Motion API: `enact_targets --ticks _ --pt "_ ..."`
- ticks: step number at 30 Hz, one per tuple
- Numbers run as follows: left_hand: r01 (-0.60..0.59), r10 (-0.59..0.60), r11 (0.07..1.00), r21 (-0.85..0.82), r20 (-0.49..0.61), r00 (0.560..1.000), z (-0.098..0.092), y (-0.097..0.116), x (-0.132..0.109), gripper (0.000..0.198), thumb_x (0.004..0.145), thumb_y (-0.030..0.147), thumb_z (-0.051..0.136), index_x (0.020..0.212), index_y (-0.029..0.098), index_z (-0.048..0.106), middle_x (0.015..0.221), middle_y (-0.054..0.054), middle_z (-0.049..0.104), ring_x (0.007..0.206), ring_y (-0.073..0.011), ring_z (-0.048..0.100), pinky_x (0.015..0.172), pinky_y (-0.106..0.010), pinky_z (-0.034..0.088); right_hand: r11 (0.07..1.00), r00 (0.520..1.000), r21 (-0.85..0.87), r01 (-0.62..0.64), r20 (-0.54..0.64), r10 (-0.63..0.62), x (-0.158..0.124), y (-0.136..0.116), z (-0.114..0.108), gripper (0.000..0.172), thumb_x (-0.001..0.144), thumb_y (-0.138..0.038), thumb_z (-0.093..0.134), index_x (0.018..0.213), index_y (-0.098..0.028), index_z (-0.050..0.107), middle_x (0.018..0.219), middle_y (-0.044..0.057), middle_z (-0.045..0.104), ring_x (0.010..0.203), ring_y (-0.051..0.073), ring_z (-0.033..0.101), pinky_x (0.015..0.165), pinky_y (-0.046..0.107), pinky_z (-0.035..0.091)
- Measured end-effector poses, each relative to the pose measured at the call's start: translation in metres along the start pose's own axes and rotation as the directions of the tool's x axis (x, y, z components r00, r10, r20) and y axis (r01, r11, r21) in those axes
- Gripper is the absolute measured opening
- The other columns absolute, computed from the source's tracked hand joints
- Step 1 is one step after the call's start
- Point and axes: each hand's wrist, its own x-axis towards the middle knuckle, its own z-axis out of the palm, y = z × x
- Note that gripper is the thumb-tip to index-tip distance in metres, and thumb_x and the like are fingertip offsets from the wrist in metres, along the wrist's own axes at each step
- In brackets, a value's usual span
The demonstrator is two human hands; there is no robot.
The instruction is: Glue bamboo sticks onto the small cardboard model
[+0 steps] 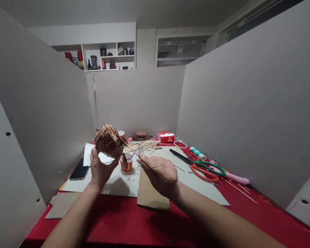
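Note:
My left hand [102, 169] is closed round the underside of a rounded brown model [109, 142] with paler, unpainted-looking patches, holding it up above the table. What kind of model it is, I cannot tell. Between the fingers of my right hand [158, 172] is a thin wooden stick [132, 150], darker toward its far end, which reaches the model's right side. Whether that end has bristles is too small to see. Just below the model stands a red and white paper cup [126, 166], with a blue stick [133, 154] leaning out of it.
White paper and a cardboard piece [151, 193] lie on the red tablecloth [113, 220]. Scissors [204, 167], a glue tube [197, 153] and a pink-handled tool [236, 178] lie right. Wooden sticks [144, 146], a model boat [141, 136] and a red box [166, 137] are behind; a phone [79, 169] is left.

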Motion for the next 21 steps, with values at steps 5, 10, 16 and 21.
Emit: enact_targets --ticks 5,10,16,21 --pt "-0.045 0.045 0.999 0.024 0.007 0.999 -0.001 0.001 0.001 0.079 0.070 0.041 0.081 0.136 0.017 0.044 0.116 -0.016 0.062 0.108 -0.0316 0.062 0.093 -0.049 0.051 1.000 0.999 0.008 -0.012 -0.036 0.012 0.006 -0.002 -0.009 0.059 0.088 -0.005 0.063 0.142 -0.026 0.053 0.085 0.006 0.079 0.065 0.016 0.073 0.059 0.027 0.059" --pt "-0.041 0.041 0.999 0.002 -0.012 0.999 -0.002 0.002 0.005 0.082 0.071 0.044 0.081 0.137 0.018 0.041 0.118 -0.016 0.060 0.115 -0.0316 0.060 0.098 -0.047 0.049 0.999 0.999 0.046 0.010 -0.049 -0.007 0.013 -0.001 -0.006 0.062 0.089 -0.006 0.063 0.145 -0.029 0.050 0.089 0.004 0.080 0.070 0.016 0.074 0.061 0.028 0.061" --pt "-0.080 0.080 0.996 0.029 0.000 0.997 -0.001 -0.001 0.004 0.083 0.071 0.043 0.080 0.139 0.016 0.040 0.118 -0.016 0.061 0.118 -0.0324 0.059 0.100 -0.047 0.048 0.998 0.999 0.060 0.022 -0.043 -0.020 0.009 -0.002 -0.005 0.061 0.090 -0.005 0.061 0.146 -0.025 0.047 0.088 0.006 0.079 0.073 0.016 0.074 0.063 0.027 0.061" --pt "-0.083 0.083 0.996 0.034 -0.004 0.997 -0.001 -0.001 0.004 0.085 0.070 0.040 0.082 0.139 0.016 0.039 0.121 -0.017 0.060 0.118 -0.0327 0.059 0.100 -0.047 0.048 0.998 1.000 0.057 0.030 -0.004 -0.030 0.010 -0.005 -0.003 0.058 0.092 -0.008 0.059 0.146 -0.024 0.045 0.086 0.005 0.079 0.068 0.015 0.072 0.060 0.028 0.058"
